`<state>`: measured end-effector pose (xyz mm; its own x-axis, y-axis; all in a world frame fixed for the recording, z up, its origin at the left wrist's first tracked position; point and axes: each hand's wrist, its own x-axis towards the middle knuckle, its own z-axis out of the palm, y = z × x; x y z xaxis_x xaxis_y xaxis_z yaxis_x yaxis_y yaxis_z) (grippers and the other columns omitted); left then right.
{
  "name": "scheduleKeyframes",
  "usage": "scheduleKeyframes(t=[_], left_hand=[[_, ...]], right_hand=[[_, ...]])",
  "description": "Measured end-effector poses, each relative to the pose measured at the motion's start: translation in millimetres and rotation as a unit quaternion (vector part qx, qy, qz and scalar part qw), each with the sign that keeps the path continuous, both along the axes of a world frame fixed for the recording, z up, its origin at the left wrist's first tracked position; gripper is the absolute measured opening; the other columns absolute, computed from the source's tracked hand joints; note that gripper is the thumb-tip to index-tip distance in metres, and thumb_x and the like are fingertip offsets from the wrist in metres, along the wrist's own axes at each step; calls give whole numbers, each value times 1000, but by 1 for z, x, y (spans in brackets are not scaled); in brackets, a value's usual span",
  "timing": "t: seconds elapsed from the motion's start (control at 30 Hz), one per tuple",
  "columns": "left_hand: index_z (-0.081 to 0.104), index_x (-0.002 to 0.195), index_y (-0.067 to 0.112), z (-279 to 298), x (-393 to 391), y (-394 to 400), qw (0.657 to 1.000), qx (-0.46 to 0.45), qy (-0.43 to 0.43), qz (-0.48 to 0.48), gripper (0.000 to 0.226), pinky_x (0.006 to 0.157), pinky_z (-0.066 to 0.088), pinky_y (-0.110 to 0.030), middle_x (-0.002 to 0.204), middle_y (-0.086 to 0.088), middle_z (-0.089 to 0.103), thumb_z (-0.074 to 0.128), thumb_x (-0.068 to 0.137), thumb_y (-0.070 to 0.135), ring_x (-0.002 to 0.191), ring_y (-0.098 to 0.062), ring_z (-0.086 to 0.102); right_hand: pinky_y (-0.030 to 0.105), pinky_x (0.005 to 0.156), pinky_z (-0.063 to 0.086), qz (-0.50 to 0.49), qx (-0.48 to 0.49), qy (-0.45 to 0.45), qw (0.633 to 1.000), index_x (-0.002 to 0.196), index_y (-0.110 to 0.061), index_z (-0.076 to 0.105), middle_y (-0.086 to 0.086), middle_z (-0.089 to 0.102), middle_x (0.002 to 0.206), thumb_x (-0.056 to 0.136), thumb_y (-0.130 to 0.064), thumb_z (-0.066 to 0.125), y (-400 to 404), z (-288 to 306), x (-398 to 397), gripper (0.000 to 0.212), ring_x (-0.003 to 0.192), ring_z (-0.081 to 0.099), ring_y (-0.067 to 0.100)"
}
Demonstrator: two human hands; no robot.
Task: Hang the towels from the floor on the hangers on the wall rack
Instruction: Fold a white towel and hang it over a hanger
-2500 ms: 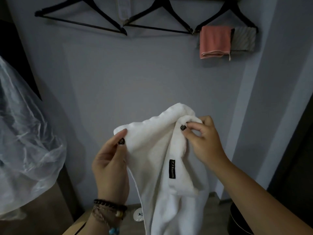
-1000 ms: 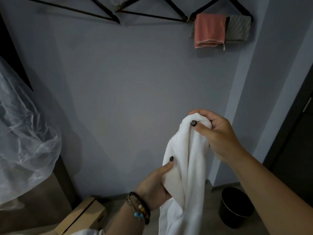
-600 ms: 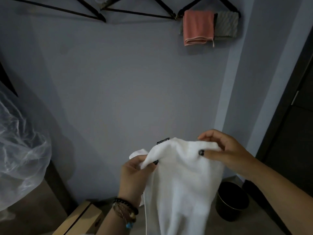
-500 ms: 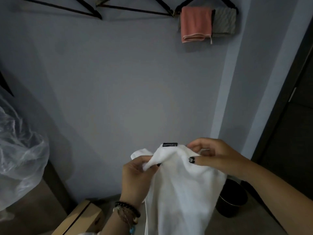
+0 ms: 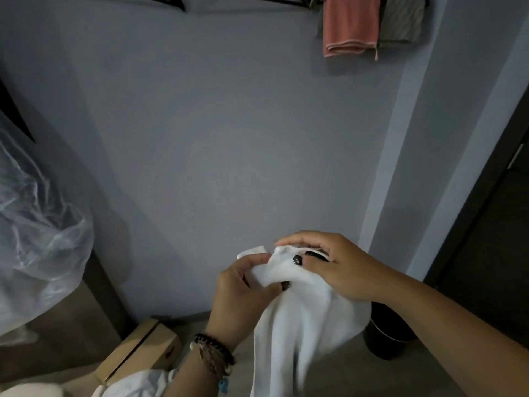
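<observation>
Since half a second ago both hands have drawn closer together along the top edge of the white towel [image 5: 303,319], and the small black label that stood up at that edge is now mostly hidden under the right hand [image 5: 337,267]. That hand comes over the towel from the right, thumb on the near face and fingers curled over the far side, pinching the cloth; a dark strip under its fingers may be the label, though it is too covered for any writing to be read. The left hand [image 5: 243,293] grips the towel's bunched left corner just beside the right hand, fingers curled round the fold, with beaded bracelets [image 5: 213,353] on the wrist. The towel hangs down between the forearms, in front of the grey wall [image 5: 229,138]. At the top, a pink towel [image 5: 350,24] and a striped grey towel [image 5: 402,20] already hang side by side on a black hanger [image 5: 307,0]. A cardboard box [image 5: 140,353] sits on the floor at lower left, and a black bin [image 5: 386,336] stands behind the white towel at right.
</observation>
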<state>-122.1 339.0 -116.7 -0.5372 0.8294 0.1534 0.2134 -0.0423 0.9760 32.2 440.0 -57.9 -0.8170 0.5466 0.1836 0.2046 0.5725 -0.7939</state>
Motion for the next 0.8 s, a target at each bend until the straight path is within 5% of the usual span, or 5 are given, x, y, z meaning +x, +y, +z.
scheduleKeyframes(t=[0.1,0.23,0.47,0.6,0.8], left_hand=[[73,104,21,0,-2,-5,998,-12,-37,-55,39,78,58,-46,93,-13,74,86,69,12,84,-33,69],[74,105,10,0,-4,-10,985,28,-96,-142,30,85,57,-42,106,-9,73,77,76,12,100,-30,69],[66,119,4,-6,-5,-10,958,57,-179,-218,28,92,51,-46,115,-24,67,57,94,12,107,-37,64],[66,121,7,-12,-4,-8,948,50,-230,-213,36,95,50,-40,120,-21,66,42,94,2,112,-34,61],[58,129,31,-9,-3,-4,974,71,-180,-115,47,76,35,-53,85,-38,58,49,96,-2,84,-36,45]], right_hand=[[19,86,49,12,1,-2,1000,105,-33,69,-18,70,104,94,-9,52,1,-4,-2,32,100,64,2],[31,74,51,-2,1,-2,1000,90,-30,60,-7,72,88,92,-25,62,3,-9,-4,6,80,66,15],[12,57,39,0,33,21,999,80,-29,62,-15,64,75,88,-24,69,2,-6,-6,11,58,54,4],[32,59,45,-18,27,16,999,78,-31,63,-4,66,78,84,-31,71,4,-7,0,10,67,60,26],[39,76,52,-8,2,-11,1000,81,-28,75,3,72,79,81,-32,75,6,-7,8,4,78,68,22]])
